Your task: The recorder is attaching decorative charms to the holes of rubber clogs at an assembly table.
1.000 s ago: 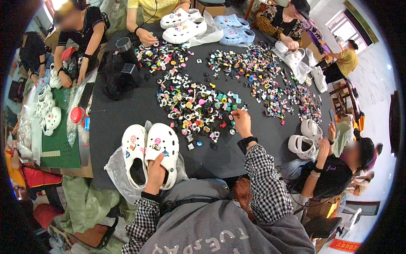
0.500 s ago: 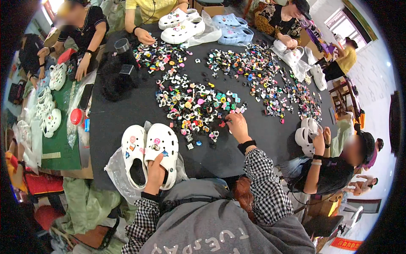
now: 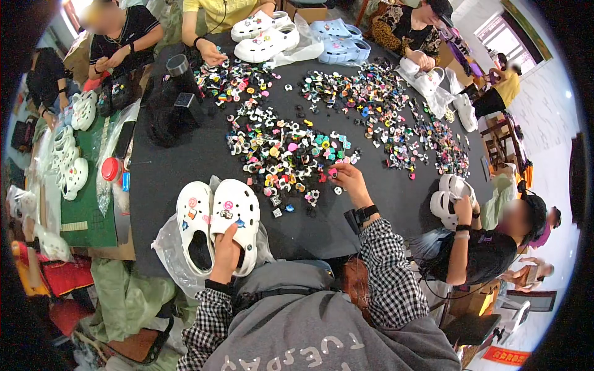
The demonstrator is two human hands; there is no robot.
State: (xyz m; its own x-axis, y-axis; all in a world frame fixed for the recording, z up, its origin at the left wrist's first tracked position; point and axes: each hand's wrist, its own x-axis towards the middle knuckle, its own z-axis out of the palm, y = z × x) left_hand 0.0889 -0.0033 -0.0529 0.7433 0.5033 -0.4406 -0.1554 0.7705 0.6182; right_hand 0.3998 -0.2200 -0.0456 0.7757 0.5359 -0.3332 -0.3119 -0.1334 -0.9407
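A pair of white clogs (image 3: 238,195) stands at the near edge of the dark table on a clear plastic bag (image 3: 166,244). Several charms sit in their holes, among them pink round ones and a blue one. My left hand (image 3: 225,255) grips the right clog of the pair, fingers at its foot opening and thumb on top. Near the front right of the charm pile (image 3: 291,151), my right hand (image 3: 351,184) pinches a small reddish-pink shoe charm (image 3: 333,173) between thumb and fingertips.
More charms (image 3: 365,93) spread across the far right. Beyond lie other white clogs (image 3: 266,43) and light blue clogs (image 3: 343,49). A black device with a lens-like cylinder (image 3: 178,65) stands at left. Co-workers sit around the table; one at right holds a white clog (image 3: 447,201).
My right hand has drawn slightly back from the pile, and the pinched charm now shows. My left hand and the clogs have barely shifted. The far-left co-worker's hands have come together.
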